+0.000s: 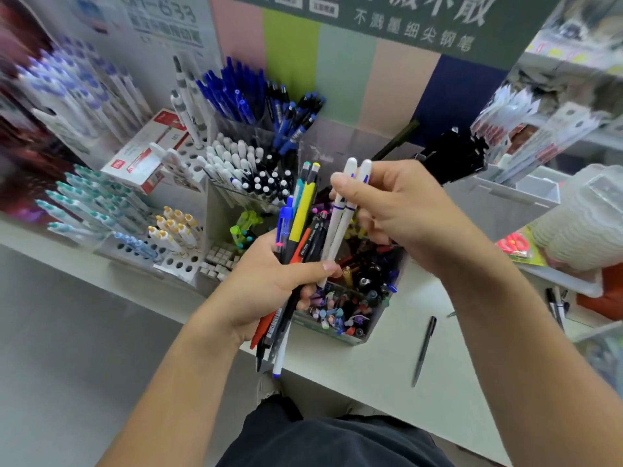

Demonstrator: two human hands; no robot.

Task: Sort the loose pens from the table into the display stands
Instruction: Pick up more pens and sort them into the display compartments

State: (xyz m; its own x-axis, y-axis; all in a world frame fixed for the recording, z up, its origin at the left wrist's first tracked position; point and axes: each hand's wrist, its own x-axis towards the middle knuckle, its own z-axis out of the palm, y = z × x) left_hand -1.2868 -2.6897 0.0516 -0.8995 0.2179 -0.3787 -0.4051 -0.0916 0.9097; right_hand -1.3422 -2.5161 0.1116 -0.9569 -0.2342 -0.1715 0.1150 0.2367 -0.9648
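Head view is showing the left hand [266, 284] gripping a mixed bundle of pens [300, 230] (yellow, orange, black, blue among them), fingers curled tight around it. Right hand [387, 210] is pinching two white pens [344, 210] at their caps, above a clear bin [350, 332] of assorted pens. One black pen [424, 350] is lying loose on the white table [377, 365].

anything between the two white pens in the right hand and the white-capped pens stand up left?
Nothing visible blocks it. The right hand pinches the two white pens above the mixed-pen bin; the white-capped pens stand lies up-left. Only the bundle gripped by the left hand stands close beside that path.
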